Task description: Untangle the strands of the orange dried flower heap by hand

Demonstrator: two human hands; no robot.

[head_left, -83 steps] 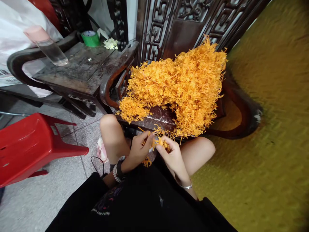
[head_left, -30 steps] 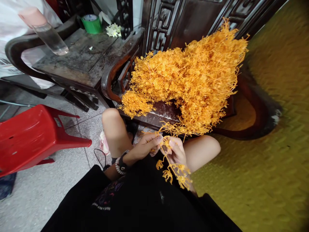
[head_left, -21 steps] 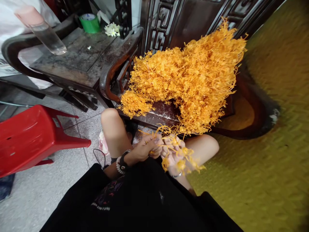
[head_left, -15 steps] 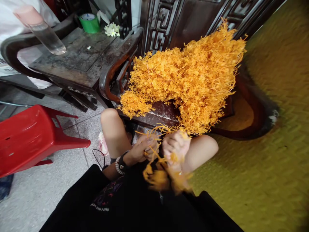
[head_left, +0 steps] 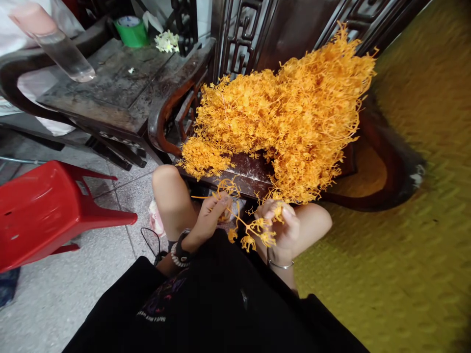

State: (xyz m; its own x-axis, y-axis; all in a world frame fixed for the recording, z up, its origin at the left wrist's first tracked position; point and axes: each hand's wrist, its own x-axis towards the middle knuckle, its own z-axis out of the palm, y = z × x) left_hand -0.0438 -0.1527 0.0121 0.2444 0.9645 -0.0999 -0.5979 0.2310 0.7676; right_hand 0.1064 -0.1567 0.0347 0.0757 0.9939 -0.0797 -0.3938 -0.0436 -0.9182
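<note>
A big heap of orange plastic flower sprigs (head_left: 287,117) lies on the seat of a dark carved wooden chair (head_left: 243,179) in front of my knees. My left hand (head_left: 209,218) pinches one end of a thin orange sprig (head_left: 250,230). My right hand (head_left: 281,228) grips the other end, where small orange tufts hang down. The sprig stretches between both hands above my lap, just below the chair's front edge. I wear black clothes, a watch and beads on the left wrist, a bangle on the right.
A red plastic stool (head_left: 44,211) stands on the tiled floor at left. A dark side table (head_left: 106,93) carries a clear bottle with a pink cap (head_left: 55,39), a green tape roll (head_left: 130,29) and white flowers (head_left: 165,41). A yellow-green woven sack (head_left: 405,220) fills the right.
My hands have drawn apart, left one to the left, right one to the right, and the sprig that hung blurred below them now stretches between them.
</note>
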